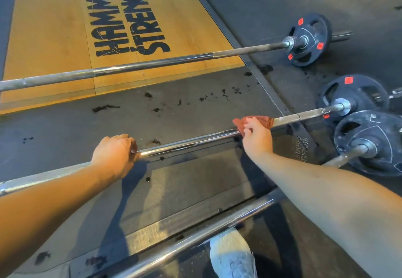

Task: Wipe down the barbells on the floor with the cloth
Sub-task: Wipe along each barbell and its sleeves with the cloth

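The middle barbell (191, 143) lies on the rubber floor, the left hand (115, 156) curled over its shaft to steady it. The right hand (257, 138), farther along that bar toward its weight plate (354, 95), pinches a reddish-brown cloth (266, 121) draped over the steel. As the bar rests on round plates, I judge a hard stroke could roll it from under the cloth, or the loose fold could slip off; the far barbell (152, 65) beyond it and the near barbell (195, 236) carry no hand or cloth.
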`<state>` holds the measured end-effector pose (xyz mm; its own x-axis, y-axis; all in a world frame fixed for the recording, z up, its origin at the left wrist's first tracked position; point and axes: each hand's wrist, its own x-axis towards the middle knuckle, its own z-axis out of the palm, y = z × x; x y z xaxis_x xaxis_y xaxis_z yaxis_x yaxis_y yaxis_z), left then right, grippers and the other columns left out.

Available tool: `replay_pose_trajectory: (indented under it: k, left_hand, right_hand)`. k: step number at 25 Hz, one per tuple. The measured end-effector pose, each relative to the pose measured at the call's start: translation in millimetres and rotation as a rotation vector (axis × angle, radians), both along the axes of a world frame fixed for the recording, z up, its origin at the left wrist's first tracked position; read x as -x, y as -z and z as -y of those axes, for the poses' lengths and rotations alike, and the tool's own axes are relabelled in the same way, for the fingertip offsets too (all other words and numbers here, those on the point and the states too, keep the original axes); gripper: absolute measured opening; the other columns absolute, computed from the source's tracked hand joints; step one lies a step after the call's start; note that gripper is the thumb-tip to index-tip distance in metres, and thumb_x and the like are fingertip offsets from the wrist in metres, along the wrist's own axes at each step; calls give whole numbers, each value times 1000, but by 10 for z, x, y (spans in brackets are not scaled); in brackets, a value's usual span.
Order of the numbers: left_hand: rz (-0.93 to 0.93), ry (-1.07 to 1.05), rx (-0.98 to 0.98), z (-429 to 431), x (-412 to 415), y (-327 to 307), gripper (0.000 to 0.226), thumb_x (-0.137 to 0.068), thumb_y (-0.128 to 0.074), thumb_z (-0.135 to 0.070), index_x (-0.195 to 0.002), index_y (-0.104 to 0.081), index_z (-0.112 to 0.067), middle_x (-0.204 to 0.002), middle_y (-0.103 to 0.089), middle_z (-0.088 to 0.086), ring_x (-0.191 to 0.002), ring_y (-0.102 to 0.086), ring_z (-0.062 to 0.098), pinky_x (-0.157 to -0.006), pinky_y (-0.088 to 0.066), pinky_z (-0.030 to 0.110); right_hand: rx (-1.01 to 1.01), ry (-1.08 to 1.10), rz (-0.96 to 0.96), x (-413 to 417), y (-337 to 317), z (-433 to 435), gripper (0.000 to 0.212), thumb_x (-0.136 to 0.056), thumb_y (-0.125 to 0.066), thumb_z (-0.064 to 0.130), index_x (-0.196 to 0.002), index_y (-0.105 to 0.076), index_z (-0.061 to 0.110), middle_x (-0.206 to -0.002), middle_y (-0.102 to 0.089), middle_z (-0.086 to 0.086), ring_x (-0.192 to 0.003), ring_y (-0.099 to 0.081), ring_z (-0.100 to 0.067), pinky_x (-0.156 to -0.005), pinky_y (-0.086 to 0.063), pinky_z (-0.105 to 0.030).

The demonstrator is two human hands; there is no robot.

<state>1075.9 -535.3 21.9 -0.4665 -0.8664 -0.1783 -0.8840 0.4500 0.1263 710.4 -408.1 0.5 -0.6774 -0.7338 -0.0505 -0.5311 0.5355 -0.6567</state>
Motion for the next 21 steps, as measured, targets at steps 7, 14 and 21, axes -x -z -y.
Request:
replay_pose_trajectory:
  k: [7,14,21]
  left_hand:
    - [27,-22,7,7,-58,99,16,-89,-74,-40,-98,-73,-27,-89,-55,-12,-78,-56,15,-68,-49,27]
    - [22,24,-4,-20,15,51,21,-96,-63,-44,-102,-71,-26,-96,-55,-9,-82,-57,17,-77,-53,31]
    - [-48,88,-21,-21,-178,75,20,-97,-62,-41,-108,-70,-27,-103,-58,-7,-86,-54,14,-87,-48,30]
  right_hand:
    - [36,-635,110,-1926,109,287,26,-99,-53,-7,-118,-69,-3,-146,-54,-20,-142,-41,-27,-119,-15,-12]
    - [56,-401,-109,-91,145,-117,21,-97,-62,0,-112,-68,13,-147,-56,-4,-144,-44,-23,-120,-28,-27]
    - [60,-361,-141,-1028,203,97,19,-100,-56,1,-113,-67,7,-146,-57,-8,-145,-42,-26,-117,-33,-34]
